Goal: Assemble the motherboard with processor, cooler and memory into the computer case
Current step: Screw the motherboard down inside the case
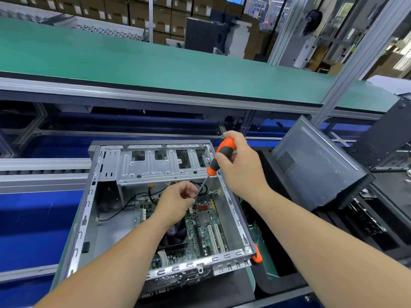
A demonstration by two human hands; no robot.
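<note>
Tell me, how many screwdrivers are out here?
2. One orange-and-black screwdriver is gripped in the right hand over the open case. Another orange handle peeks out past the case's near right corner. Others may be hidden.

The computer case (124,165) was bare sheet metal, a dull silver with a faint sheen along its stamped rim. Inside, the motherboard (205,227) was a glossy green board; at its 12 o'clock sat a finned red metal heatsink (202,207). The screwdriver (219,160) in the right hand (240,165) had a matt orange-and-black handle, seemingly rubbery plastic, and a thin dark metal shaft. At 3 o'clock of the case leaned a side panel (315,165) of smooth, dark grey painted metal with a perforated patch. At 12 o'clock ran a conveyor belt (155,63), matt green, framed in brushed aluminium.
</note>
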